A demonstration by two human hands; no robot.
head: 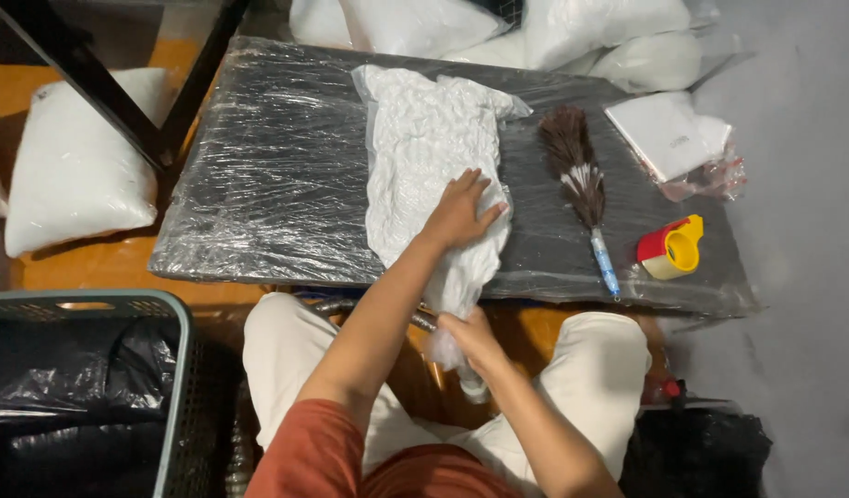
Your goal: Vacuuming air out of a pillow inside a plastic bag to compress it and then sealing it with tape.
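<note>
Pressing my flat, open left hand (459, 214) on the soft, light, crinkled white plastic-wrapped bundle (424, 157) lying on the film-covered dark worktop (277, 175), my right hand (470, 337) closes its grip around the slippery hanging end.

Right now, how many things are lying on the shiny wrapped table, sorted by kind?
White wrinkly bag under the hands: 1
Feather duster: 1
Tape dispenser, red and yellow: 1
Flat white packet in clear plastic: 1
Total: 4
</note>
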